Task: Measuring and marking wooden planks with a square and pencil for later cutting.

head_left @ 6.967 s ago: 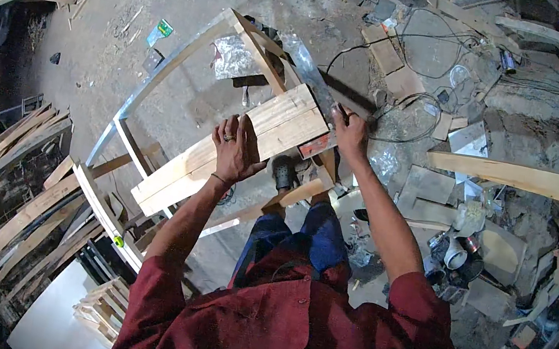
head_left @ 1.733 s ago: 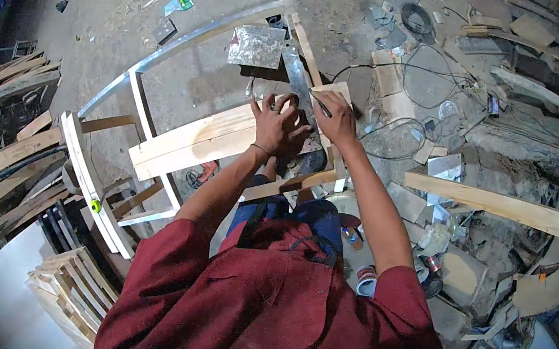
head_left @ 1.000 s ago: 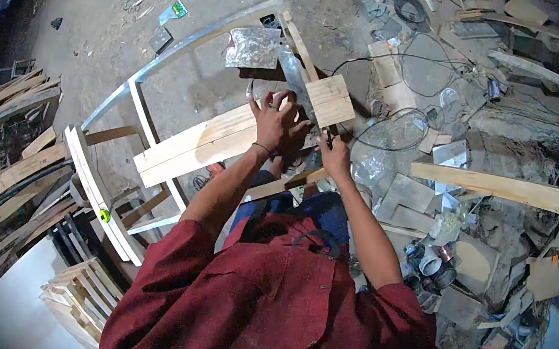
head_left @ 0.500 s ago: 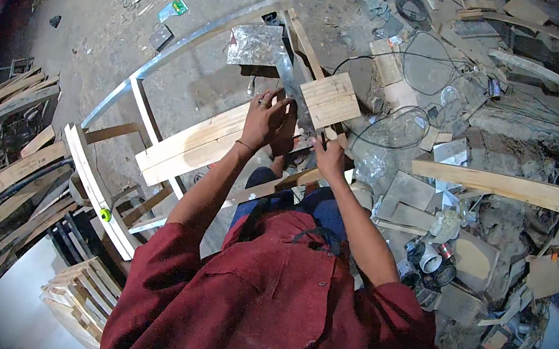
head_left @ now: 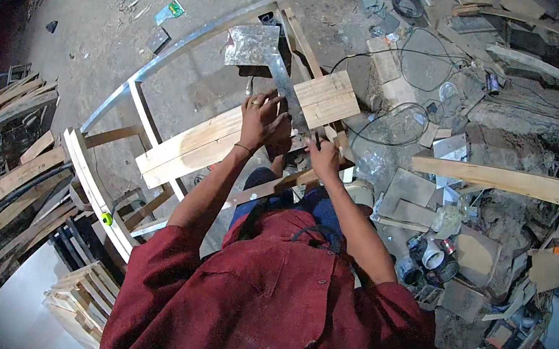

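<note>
My left hand (head_left: pixel 259 122) rests at the inner end of a pair of pale planks (head_left: pixel 192 150), fingers stretched out near a grey metal strip (head_left: pixel 281 80). My right hand (head_left: pixel 324 158) is closed on a short, dark, pencil-like stick (head_left: pixel 318 139), its tip upward; its exact kind is too small to tell. Just beyond that hand lies a short section of pale board (head_left: pixel 326 99), on the strip's right side. A worn metal plate (head_left: pixel 251 46) sits past my left hand. What lies under my left palm is hidden.
A wooden frame (head_left: pixel 150 114) with a long pale edge surrounds the planks. On its near left rail sits a yellow-green tape measure (head_left: pixel 106 218). Stacked curved boards (head_left: pixel 4 182) stand at left. Black cable (head_left: pixel 383 121), scrap and cans (head_left: pixel 432 256) litter the ground at right.
Both hands stay in nearly the same place. My left fingers have shifted slightly left and spread a little, and my right hand has moved slightly left. The view has tilted a little.
</note>
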A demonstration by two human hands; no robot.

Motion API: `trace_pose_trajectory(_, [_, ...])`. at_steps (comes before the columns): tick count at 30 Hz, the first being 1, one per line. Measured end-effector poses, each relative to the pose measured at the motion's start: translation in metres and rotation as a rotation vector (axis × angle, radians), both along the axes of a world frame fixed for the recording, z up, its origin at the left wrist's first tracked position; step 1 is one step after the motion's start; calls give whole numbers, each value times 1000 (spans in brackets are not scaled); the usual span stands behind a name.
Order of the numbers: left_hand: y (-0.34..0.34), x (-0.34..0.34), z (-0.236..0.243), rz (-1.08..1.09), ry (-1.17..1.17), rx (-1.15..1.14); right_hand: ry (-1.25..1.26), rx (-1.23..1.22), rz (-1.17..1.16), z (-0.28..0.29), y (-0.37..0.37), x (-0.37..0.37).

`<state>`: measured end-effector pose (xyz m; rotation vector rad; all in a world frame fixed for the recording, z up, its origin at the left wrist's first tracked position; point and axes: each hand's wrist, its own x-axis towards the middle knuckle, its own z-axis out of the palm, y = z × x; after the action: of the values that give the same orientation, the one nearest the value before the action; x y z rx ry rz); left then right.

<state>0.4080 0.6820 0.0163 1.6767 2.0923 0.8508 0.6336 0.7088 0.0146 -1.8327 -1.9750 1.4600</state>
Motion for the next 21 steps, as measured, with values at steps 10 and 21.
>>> trace_pose_trajectory(10, [-4, -3, -6, 40, -133, 15, 113, 51, -35, -17, -11, -5])
trace_pose_trajectory(21, [-5, -6, -12, 40, -155, 61, 160, 31, -33, -19, -11, -7])
